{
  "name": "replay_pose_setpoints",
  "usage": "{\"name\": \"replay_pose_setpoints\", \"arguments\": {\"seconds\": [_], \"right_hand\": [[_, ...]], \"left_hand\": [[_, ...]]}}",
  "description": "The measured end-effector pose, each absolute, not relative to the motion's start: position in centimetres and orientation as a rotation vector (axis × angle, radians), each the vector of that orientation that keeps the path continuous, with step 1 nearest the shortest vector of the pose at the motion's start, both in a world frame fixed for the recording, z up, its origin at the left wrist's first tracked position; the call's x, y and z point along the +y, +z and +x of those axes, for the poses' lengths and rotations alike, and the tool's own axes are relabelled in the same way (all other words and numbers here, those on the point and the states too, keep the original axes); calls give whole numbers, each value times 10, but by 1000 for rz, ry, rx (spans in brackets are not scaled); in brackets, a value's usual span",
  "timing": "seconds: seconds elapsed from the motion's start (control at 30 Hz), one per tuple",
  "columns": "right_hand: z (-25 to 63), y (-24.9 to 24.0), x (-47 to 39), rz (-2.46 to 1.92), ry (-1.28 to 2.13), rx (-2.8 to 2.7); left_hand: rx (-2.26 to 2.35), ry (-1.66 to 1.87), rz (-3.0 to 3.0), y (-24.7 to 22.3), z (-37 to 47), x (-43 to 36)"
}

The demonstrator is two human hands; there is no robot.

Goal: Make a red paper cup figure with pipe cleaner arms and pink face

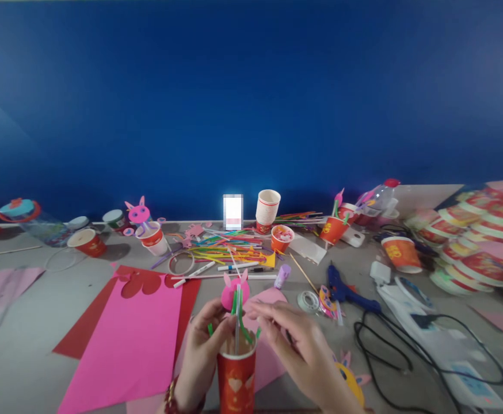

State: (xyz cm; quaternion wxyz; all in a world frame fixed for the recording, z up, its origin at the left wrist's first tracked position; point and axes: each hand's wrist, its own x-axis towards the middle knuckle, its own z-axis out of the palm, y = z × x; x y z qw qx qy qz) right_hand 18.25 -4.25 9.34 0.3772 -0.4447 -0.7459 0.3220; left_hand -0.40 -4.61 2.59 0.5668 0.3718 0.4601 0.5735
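A red paper cup (236, 382) with heart shapes stands at the bottom centre. Green straws and a clear stick (237, 322) rise out of it, topped by a pink bunny-eared disc (235, 293). My left hand (204, 351) is at the cup's left rim, its thumb and fingers pinched around the straws and the stick. To the right of the straws, my right hand (297, 345) has its fingers extended with their tips near the pink disc. Nothing shows in its grasp.
Pink sheet (143, 339) over red paper at left. Behind lie coloured straws (229, 244), markers and a tape roll (181, 263). A blue glue gun (350, 290), black cables and a white power strip (428, 339) are at right. Decorated cups (148, 234) and stacked cups (267, 207) stand along the wall.
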Motion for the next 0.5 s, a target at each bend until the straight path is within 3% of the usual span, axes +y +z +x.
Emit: {"name": "replay_pose_setpoints", "arguments": {"seconds": [0.1, 0.3, 0.5], "right_hand": [[219, 73, -32, -1296, 616, -1831], [332, 14, -7, -1864, -167, -1818], [371, -17, 2, -2228, -356, -2018]], "left_hand": [[990, 1301, 641, 31, -2, -46], [966, 1276, 530, 25, -5, -47], [1006, 1264, 525, 15, -5, -47]]}}
